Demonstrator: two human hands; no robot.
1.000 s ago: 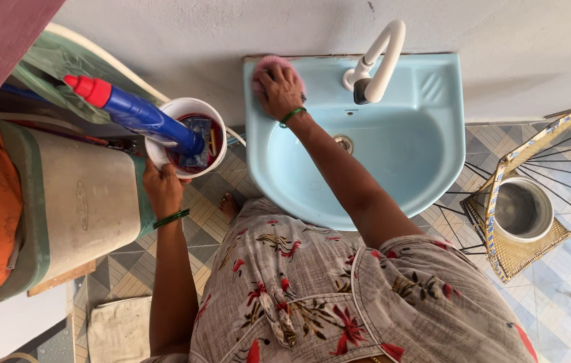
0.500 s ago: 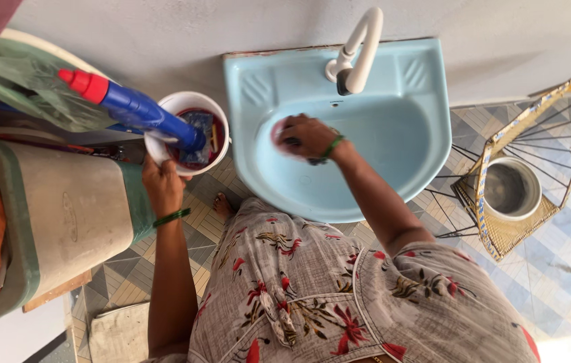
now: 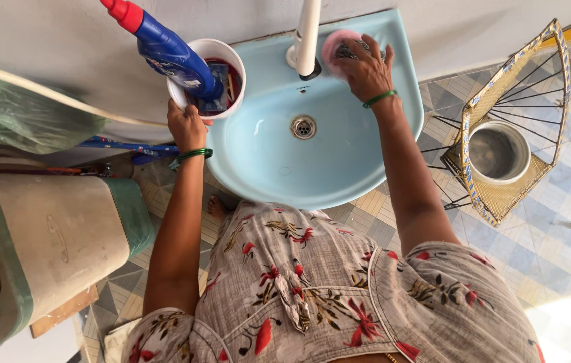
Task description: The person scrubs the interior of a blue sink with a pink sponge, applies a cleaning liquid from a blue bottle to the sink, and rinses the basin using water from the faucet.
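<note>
Tiled washroom, pale blue sink (image 3: 258, 171) on wall. Right hand (image 3: 365, 67) presses pink scrubber (image 3: 334, 44) on sink's back right corner beside tap (image 3: 307, 33). Left hand (image 3: 188, 124) grips white bucket (image 3: 208, 48) holding blue bottle (image 3: 171, 50); tilting could tip the bottle out.

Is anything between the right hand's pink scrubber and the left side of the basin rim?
Yes. The white tap rises from the back rim of the blue sink, just left of the pink scrubber under the right hand. Farther left, the left hand holds a white bucket over that edge.
</note>
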